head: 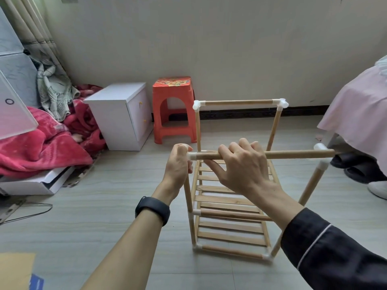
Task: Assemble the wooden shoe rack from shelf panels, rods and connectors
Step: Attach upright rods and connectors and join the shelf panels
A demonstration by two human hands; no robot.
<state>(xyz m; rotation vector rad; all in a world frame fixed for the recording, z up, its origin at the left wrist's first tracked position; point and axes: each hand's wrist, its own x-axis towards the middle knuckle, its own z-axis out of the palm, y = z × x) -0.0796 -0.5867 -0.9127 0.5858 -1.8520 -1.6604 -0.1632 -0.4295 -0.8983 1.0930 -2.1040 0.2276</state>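
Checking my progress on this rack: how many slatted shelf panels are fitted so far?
2. The upper panel sits at mid height, below the right hand; the lower panel lies near the floor. Part of each is hidden.

A plain pale wall (209, 38) meets a grey tiled floor (100, 206) along a dark skirting (236, 114). Near it stand a white cabinet (121, 114) and an orange stool (172, 91); a red blanket (41, 147) lies heaped at left, a pink-covered bed (356, 109) at right.
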